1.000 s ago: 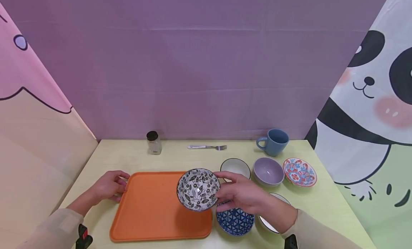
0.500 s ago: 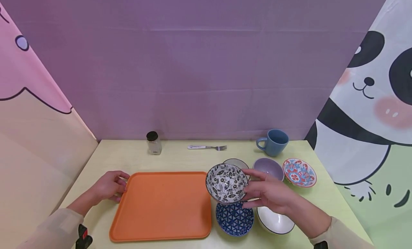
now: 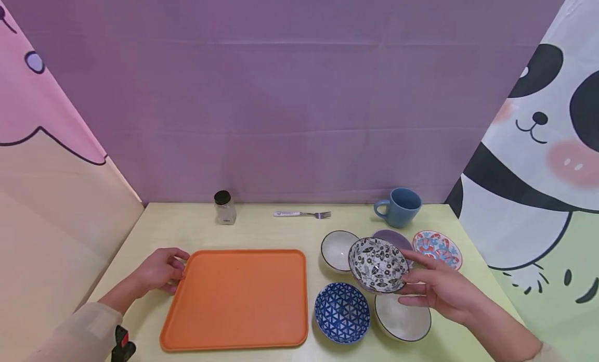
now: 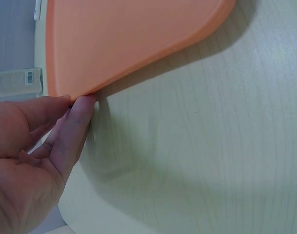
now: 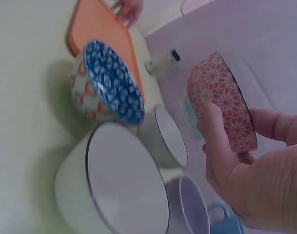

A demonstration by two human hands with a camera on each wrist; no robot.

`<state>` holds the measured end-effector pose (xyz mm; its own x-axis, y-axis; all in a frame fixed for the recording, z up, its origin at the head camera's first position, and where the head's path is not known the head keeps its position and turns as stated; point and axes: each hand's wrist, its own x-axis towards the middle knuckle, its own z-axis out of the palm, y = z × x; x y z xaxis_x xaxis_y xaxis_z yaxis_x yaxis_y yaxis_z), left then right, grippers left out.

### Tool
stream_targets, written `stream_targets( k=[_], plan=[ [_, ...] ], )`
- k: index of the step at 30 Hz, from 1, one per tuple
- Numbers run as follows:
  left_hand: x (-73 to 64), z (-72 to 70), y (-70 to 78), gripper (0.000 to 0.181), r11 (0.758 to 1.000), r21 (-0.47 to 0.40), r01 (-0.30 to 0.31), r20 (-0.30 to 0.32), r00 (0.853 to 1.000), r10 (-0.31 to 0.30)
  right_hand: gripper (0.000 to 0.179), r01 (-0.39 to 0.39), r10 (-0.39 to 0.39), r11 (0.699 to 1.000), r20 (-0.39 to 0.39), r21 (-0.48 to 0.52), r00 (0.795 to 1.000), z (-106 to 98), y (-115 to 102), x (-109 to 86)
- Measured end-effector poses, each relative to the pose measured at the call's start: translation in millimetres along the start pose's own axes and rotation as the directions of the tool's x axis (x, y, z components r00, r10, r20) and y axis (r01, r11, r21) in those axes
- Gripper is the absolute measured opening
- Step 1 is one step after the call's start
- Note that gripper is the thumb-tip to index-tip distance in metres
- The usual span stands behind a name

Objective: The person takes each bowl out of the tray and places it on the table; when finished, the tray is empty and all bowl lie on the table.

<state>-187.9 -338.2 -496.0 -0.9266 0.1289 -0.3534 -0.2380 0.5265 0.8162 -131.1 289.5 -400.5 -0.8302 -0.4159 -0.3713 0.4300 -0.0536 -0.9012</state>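
Observation:
My right hand (image 3: 442, 288) grips a bowl (image 3: 378, 264) by its right side. The bowl has a black-and-white leaf pattern inside and, in the right wrist view, a red floral outside (image 5: 221, 100). It is held above the other bowls, overlapping the purple bowl (image 3: 392, 237) in the head view. Below it are a white bowl (image 3: 403, 320) and a blue triangle-patterned bowl (image 3: 342, 313); a smaller white bowl (image 3: 337, 251) sits just left. My left hand (image 3: 161, 271) pinches the rim of the orange tray (image 3: 236, 299) at its far left corner, between thumb and finger.
Along the back of the table (image 3: 255, 232) stand a black-lidded glass jar (image 3: 225, 208), a fork (image 3: 301, 215) and a blue mug (image 3: 400, 208). A red-and-blue patterned dish (image 3: 437, 247) is at the right. A purple cloth wall (image 3: 299, 117) closes off the back.
My right hand has carried the patterned bowl rightward, from over the tray to over the group of bowls. The left hand has stayed at the tray's corner.

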Motion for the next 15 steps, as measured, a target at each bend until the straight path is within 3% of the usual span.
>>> stream_targets(
  k=[7, 15],
  plan=[
    [-1.7, 0.0, 3.4, 0.045, 1.0, 0.003, 0.004, -0.002, 1.0, -0.004, 0.075, 0.001, 0.0, 1.0, -0.054, 0.032, 0.999, -42, 12, -19.7],
    [-0.9, 0.4, 1.9, 0.045, 1.0, -0.004, 0.003, -0.003, 1.0, -0.003, 0.044, -0.015, 0.026, 0.995, -0.11, 0.102, 0.994, -81, 22, -43.7]
  ],
)
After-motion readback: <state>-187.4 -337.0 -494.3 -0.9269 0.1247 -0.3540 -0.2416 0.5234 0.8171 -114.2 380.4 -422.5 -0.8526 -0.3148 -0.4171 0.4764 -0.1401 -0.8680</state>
